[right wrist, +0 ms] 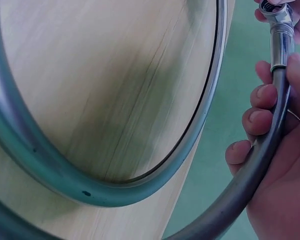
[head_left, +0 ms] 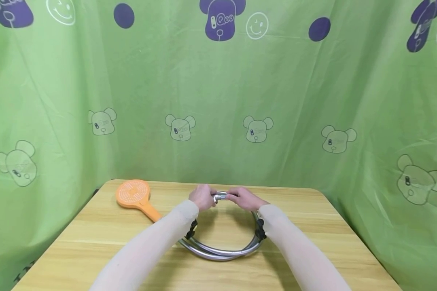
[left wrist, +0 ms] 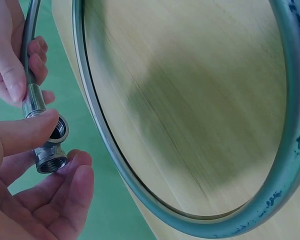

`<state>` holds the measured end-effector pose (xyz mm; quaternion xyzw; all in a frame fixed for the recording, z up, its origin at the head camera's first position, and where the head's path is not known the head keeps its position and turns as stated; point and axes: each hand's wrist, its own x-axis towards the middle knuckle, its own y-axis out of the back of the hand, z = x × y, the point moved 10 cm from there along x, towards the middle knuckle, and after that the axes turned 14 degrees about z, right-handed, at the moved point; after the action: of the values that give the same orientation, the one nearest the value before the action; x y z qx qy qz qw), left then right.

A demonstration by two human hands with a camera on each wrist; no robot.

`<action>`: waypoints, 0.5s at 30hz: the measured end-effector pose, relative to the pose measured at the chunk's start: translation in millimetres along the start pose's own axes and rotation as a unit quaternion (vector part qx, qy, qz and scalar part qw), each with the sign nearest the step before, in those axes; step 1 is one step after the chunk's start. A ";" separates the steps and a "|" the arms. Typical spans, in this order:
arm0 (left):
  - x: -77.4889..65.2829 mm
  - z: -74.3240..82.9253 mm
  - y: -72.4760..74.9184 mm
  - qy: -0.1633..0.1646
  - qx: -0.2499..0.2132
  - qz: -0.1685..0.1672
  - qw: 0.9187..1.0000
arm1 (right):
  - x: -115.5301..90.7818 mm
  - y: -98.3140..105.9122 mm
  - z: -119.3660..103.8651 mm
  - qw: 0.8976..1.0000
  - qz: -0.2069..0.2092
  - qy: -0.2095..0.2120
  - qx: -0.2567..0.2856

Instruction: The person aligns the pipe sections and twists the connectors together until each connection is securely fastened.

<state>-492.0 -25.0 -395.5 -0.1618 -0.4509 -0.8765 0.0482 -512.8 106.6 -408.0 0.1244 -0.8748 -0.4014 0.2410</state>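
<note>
A silvery shower hose [head_left: 218, 254] lies coiled in loops on the table, with its upper end raised between both hands. My left hand [head_left: 202, 197] pinches a small chromed tee fitting [left wrist: 43, 156] between thumb and fingers; threaded openings of it show in the left wrist view. The hose's metal end sleeve [right wrist: 279, 47] meets this fitting; how far it is screwed on I cannot tell. Just behind the sleeve, my right hand [head_left: 246, 198] grips the hose, fingers curled round it. An orange shower head [head_left: 133, 195] lies face up to the left, its handle partly behind the left forearm.
The wooden table [head_left: 331, 250] has a rounded far edge close beyond the hands. Green printed curtains [head_left: 218, 89] hang behind it and on both sides. A black wrist strap [head_left: 191, 229] sits on the left wrist, another on the right.
</note>
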 end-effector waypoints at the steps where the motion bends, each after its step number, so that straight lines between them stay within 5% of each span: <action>1: 0.2 0.0 -0.3 0.000 0.001 0.000 1.000 | 0.0 -0.1 0.8 1.000 -0.002 -0.003 -0.001; 15: 1.1 -0.4 -1.1 0.000 -0.009 0.002 1.000 | -3.2 0.6 1.1 0.999 0.013 -0.005 0.038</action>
<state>-493.4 -24.5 -396.2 -0.1629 -0.4424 -0.8806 0.0486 -510.6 109.0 -409.2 0.1201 -0.8922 -0.3650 0.2373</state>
